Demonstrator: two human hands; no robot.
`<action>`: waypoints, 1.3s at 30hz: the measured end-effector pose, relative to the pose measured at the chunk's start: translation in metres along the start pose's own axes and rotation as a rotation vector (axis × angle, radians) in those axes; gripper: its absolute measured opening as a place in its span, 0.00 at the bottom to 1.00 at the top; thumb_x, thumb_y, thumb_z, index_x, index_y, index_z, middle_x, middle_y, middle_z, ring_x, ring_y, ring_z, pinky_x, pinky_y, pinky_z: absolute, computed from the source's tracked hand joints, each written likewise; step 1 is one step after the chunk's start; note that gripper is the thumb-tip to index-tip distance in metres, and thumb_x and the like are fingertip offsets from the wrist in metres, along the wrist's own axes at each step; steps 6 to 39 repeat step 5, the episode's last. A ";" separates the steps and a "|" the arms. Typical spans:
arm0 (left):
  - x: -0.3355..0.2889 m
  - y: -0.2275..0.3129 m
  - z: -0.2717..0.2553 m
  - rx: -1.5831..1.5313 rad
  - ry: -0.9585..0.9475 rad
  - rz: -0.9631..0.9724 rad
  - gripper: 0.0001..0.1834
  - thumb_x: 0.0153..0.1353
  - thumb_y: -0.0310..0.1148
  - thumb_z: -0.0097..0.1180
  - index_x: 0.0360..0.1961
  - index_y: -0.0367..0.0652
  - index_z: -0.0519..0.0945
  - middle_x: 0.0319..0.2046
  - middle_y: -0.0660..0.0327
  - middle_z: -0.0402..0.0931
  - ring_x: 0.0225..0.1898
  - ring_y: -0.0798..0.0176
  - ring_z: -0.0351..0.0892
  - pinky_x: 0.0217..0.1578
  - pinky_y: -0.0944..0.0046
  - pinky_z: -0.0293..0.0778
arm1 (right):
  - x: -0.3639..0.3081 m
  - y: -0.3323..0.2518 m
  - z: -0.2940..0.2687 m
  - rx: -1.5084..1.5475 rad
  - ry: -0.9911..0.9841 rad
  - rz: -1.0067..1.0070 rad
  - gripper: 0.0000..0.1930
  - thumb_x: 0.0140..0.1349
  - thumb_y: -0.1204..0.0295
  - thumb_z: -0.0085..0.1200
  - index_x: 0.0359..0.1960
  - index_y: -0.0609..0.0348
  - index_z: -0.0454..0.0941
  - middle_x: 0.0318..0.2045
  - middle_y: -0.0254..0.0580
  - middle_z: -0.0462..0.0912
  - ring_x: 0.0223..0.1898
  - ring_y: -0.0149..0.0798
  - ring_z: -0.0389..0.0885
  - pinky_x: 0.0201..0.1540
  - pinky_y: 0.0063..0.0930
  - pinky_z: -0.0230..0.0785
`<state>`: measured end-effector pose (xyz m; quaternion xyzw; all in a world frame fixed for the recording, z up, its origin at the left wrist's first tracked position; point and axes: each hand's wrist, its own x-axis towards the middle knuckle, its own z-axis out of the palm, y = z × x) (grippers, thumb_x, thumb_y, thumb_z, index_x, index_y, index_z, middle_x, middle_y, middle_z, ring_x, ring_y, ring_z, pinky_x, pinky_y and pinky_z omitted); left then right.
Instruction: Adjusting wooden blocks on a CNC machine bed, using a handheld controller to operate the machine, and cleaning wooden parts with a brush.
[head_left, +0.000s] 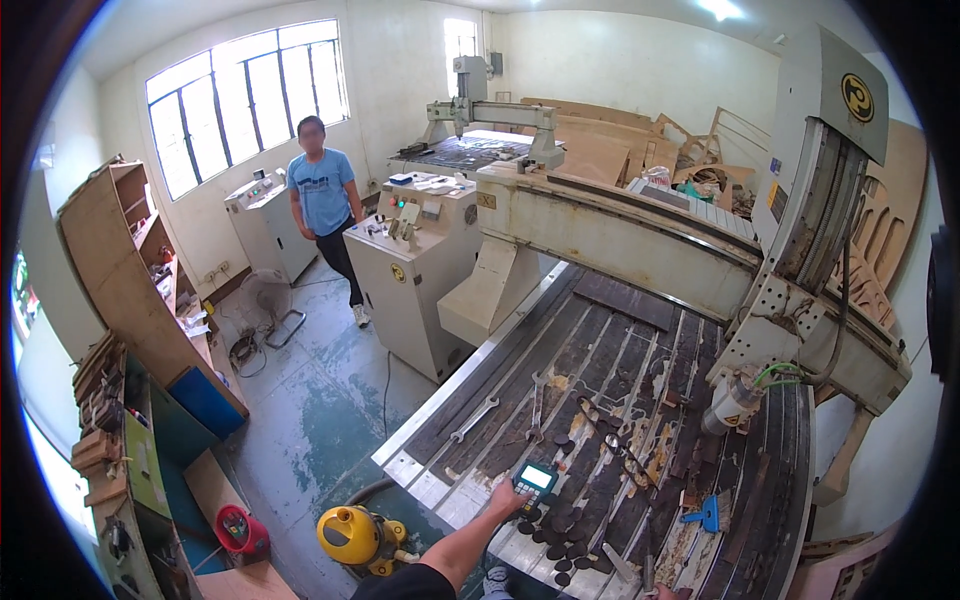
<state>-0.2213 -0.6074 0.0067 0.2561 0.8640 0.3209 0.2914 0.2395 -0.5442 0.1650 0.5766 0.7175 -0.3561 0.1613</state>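
Observation:
My left hand is closed round a dark teal handheld controller with a lit screen, held over the near edge of the slotted machine bed. Of my right hand only a small part shows at the lower edge, close to an upright metal tool; its fingers are mostly cut off. Several dark round discs lie scattered beside the controller. Two metal wrenches, one open-ended wrench and another wrench, rest farther up the bed. To the right lies a blue scraper.
A large gantry spans the bed, its spindle hanging at the right. A control cabinet stands beyond the bed, with a person in a blue shirt beside it. On the floor are a yellow vacuum cleaner and a red bucket.

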 end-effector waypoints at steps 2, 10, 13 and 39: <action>-0.016 0.014 -0.006 0.092 -0.005 0.024 0.44 0.44 0.58 0.68 0.51 0.28 0.72 0.47 0.40 0.76 0.50 0.44 0.77 0.51 0.54 0.72 | -0.005 -0.005 -0.003 0.039 -0.007 0.041 0.29 0.63 0.69 0.53 0.65 0.61 0.61 0.62 0.54 0.69 0.63 0.50 0.67 0.62 0.39 0.61; -0.036 0.032 -0.015 0.195 0.018 0.067 0.51 0.41 0.61 0.69 0.54 0.28 0.68 0.57 0.37 0.67 0.56 0.37 0.70 0.55 0.52 0.69 | 0.007 0.001 -0.008 -0.049 -0.119 0.135 0.31 0.64 0.66 0.53 0.68 0.55 0.59 0.64 0.50 0.67 0.63 0.48 0.67 0.63 0.41 0.60; -0.036 0.032 -0.015 0.195 0.018 0.067 0.51 0.41 0.61 0.69 0.54 0.28 0.68 0.57 0.37 0.67 0.56 0.37 0.70 0.55 0.52 0.69 | 0.007 0.001 -0.008 -0.049 -0.119 0.135 0.31 0.64 0.66 0.53 0.68 0.55 0.59 0.64 0.50 0.67 0.63 0.48 0.67 0.63 0.41 0.60; -0.036 0.032 -0.015 0.195 0.018 0.067 0.51 0.41 0.61 0.69 0.54 0.28 0.68 0.57 0.37 0.67 0.56 0.37 0.70 0.55 0.52 0.69 | 0.007 0.001 -0.008 -0.049 -0.119 0.135 0.31 0.64 0.66 0.53 0.68 0.55 0.59 0.64 0.50 0.67 0.63 0.48 0.67 0.63 0.41 0.60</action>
